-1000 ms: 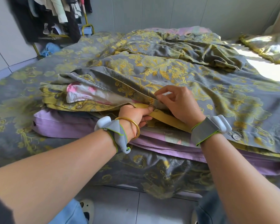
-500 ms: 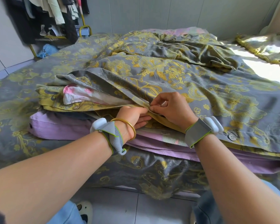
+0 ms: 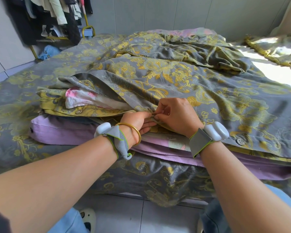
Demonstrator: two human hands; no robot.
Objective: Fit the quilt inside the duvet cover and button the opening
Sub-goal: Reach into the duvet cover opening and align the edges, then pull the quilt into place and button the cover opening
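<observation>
Pinching duvet cover (image 3: 183,84) hem: left hand (image 3: 136,122) beneath, right hand (image 3: 176,115) above; quilt (image 3: 84,100) exposed left.

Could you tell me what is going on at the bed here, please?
A person is buttoning a grey and yellow floral duvet cover at the bed's edge. The left hand and right hand pinch the opening's edges together. Left of them the opening gapes, showing the pink and white quilt and an unfastened button. A button on the right looks fastened.
</observation>
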